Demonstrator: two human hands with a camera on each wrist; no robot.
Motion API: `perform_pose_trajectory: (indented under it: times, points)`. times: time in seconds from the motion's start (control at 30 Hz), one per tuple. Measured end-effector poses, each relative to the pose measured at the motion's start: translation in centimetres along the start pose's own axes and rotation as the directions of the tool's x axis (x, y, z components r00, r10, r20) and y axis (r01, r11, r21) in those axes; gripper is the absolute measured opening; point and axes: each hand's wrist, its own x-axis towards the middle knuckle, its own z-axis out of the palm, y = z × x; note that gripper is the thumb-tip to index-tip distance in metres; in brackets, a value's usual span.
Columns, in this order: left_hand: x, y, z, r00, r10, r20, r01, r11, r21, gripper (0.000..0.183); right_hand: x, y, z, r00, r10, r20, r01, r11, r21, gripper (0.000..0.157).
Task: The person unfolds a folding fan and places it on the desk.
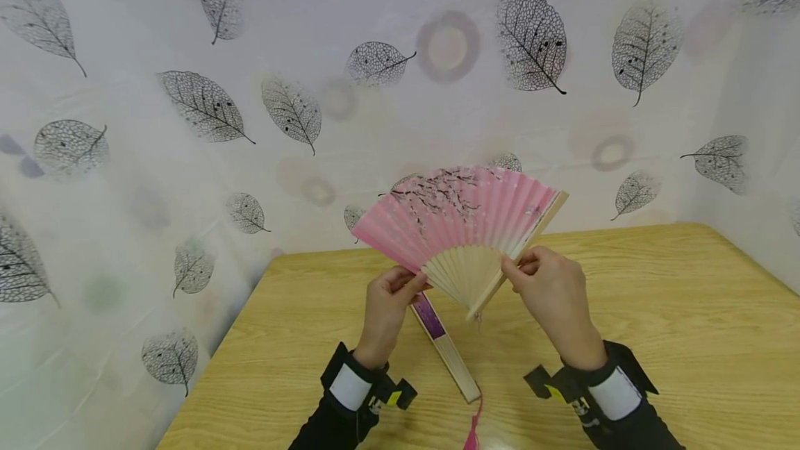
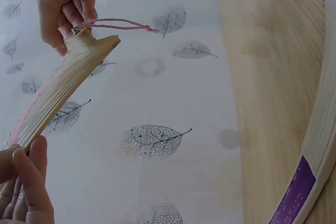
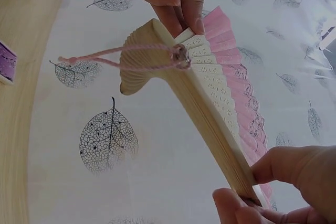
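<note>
A pink folding fan (image 1: 462,210) with printed dark blossom branches is spread wide above the table. My left hand (image 1: 390,304) pinches its left edge, where the pink leaf meets the pale ribs. On the other side my right hand (image 1: 553,294) grips the thick wooden guard stick (image 1: 542,224) between thumb and fingers. A pink cord loop (image 3: 123,59) hangs from the pivot end. Below the fan, a second folding fan (image 1: 453,360) lies closed on the table, pale wood with a purple section and a pink tassel (image 1: 473,432). Its upper end is hidden behind my left hand.
The wood-grain table (image 1: 675,325) stretches out under both arms. Behind it and along the left hangs a pale cloth (image 1: 387,130) printed with dark leaf skeletons. Each wrist wears a black strap with a small camera mount (image 1: 394,394).
</note>
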Motion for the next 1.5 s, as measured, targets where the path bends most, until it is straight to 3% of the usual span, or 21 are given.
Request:
perform_pose_trajectory:
  times: [0.4,0.8,1.5]
  points:
    - [0.08,-0.03,-0.04,0.999,-0.025,-0.023,0.024,0.999,-0.036,0.032,0.07,-0.06,-0.26,1.000,0.009,0.003,-0.009,1.000,0.015,0.028]
    - [0.43,0.11,-0.63,0.999,0.010,-0.054,-0.015,0.995,-0.094,0.033,0.10,-0.07,-0.29,1.000,0.017,-0.006,-0.017,1.000,0.027,0.033]
    - [0.42,0.41,-0.89,0.995,-0.004,-0.098,-0.008,0.991,-0.130,0.034,0.04,-0.19,-0.12,0.997,0.050,-0.054,-0.047,0.997,0.065,0.037]
